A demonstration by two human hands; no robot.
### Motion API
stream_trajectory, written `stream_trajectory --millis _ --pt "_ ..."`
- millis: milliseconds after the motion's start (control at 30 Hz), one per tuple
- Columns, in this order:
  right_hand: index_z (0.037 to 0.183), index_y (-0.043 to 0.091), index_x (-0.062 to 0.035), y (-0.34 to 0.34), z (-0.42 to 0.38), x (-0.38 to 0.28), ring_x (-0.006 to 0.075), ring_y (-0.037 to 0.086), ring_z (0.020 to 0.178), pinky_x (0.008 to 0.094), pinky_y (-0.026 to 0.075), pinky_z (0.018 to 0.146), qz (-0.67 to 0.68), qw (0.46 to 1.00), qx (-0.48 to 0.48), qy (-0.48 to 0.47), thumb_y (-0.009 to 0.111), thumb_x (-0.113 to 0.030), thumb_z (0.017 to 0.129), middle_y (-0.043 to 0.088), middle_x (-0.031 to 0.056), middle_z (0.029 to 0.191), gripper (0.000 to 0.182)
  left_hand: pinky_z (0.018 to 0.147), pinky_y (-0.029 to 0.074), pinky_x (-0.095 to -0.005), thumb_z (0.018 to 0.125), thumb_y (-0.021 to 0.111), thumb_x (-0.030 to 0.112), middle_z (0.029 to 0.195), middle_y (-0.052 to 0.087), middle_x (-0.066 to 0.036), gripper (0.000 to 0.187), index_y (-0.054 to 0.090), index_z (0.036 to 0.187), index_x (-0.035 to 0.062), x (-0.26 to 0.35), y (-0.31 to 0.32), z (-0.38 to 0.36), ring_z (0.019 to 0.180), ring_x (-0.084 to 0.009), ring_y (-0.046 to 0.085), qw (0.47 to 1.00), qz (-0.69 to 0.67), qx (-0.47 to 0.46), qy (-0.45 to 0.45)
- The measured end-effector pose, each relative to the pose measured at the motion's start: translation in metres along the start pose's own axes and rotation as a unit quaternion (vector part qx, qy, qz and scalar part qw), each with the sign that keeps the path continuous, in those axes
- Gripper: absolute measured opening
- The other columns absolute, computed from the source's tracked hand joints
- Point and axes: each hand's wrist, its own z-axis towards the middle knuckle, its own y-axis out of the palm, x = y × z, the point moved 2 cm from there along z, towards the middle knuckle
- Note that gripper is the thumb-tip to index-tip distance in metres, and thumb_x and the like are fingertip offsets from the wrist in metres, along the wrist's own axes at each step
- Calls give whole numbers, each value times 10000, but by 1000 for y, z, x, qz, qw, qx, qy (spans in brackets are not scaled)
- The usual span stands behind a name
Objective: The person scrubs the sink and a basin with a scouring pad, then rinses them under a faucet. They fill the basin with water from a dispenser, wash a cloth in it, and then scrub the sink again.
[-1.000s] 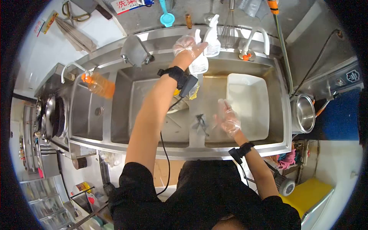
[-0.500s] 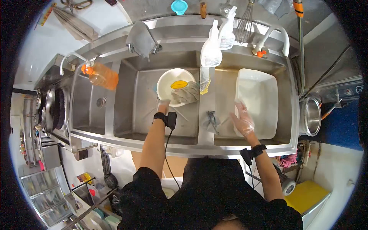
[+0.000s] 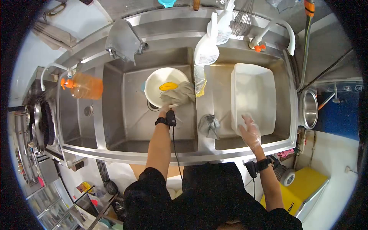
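Observation:
In the left-middle sink basin, my left hand [image 3: 167, 109] reaches the near edge of a grey-beige cloth [image 3: 179, 94]. Its fingers are small and partly hidden, so their grip is unclear. The cloth hangs over the right side of a white bowl [image 3: 153, 81] with a yellow leaf-shaped mark inside. My right hand [image 3: 251, 134], in a clear plastic glove, is over the near left corner of a white rectangular tub [image 3: 254, 92] in the right basin. Its fingers are apart and hold nothing.
Two white spray bottles [image 3: 207, 50] stand behind the divider, which bears a crumpled grey cloth [image 3: 209, 125]. An orange soap bottle [image 3: 87, 86] is at the left basin. A grey cloth [image 3: 122, 38] hangs at the back. A white tap [image 3: 271, 27] and whisk [image 3: 241, 21] are behind the right basin.
The view has shifted. My left hand has moved up to the cloth's near edge. My right hand has moved right and nearer, against the tub's near corner.

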Motion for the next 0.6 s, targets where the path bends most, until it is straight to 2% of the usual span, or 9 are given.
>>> stream_trajectory --millis 67,167,267,333,367,400,433,500,600 --pt "1298 413 -124 -2 -4 -4 342 363 1255 401 315 1015 2 1000 1 -8 526 -249 854 404 166 1342 475 358 319 -232 906 340 220 620 532 -40 265 558 948 75 4 11 -46 427 -126 421 997 75 -9 30" --pt "1282 430 -119 -3 6 -16 342 400 1222 399 337 998 3 1000 -4 -18 526 -232 853 428 168 1314 453 380 352 -234 890 419 228 589 479 -35 215 552 940 67 15 -16 -40 432 -127 403 989 124 73 -29" --pt "1277 434 -109 3 16 -35 341 439 1181 404 358 975 -3 988 71 -140 530 -223 855 447 157 1296 447 412 389 -239 857 508 250 585 473 -40 214 557 956 66 14 -93 2 449 -142 424 998 18 19 -60" --pt "1285 427 -102 8 24 -68 342 455 1154 406 360 974 366 914 23 -172 550 -250 854 448 150 1301 472 442 419 -243 820 573 274 584 480 -40 236 553 913 58 19 -122 -25 469 -150 453 999 28 -22 -23" --pt "1285 427 -102 7 25 -88 342 455 1154 406 360 974 371 911 22 -177 550 -250 854 448 150 1301 472 442 420 -241 821 571 273 587 485 -37 217 541 868 63 27 -138 -48 475 -146 461 939 287 -18 189" --pt "1287 430 -106 -1 20 -123 321 452 1161 396 353 983 208 949 28 -235 568 -278 843 444 144 1309 496 443 421 -239 823 569 273 590 491 -35 208 529 823 69 32 -142 -76 481 -143 468 769 515 -9 378" --pt "1289 432 -110 -1 14 -151 299 449 1168 386 347 991 39 956 37 -287 586 -307 833 441 138 1318 520 433 403 -225 830 560 256 595 490 -27 181 539 835 76 30 -120 -123 482 -126 460 866 418 -39 273" --pt "1309 428 -137 27 2 -179 289 404 1212 403 303 1023 -19 906 89 -414 634 -376 772 396 130 1362 622 413 368 -195 844 541 222 604 490 -12 132 558 858 91 27 -63 -235 483 -94 442 987 150 -11 60" --pt "1340 398 -168 15 -26 -228 302 356 1252 437 251 1051 -111 865 -14 -488 667 -421 717 339 126 1402 724 392 342 -182 842 556 225 621 487 -13 147 546 840 77 5 -48 -284 482 -86 423 986 119 18 114"
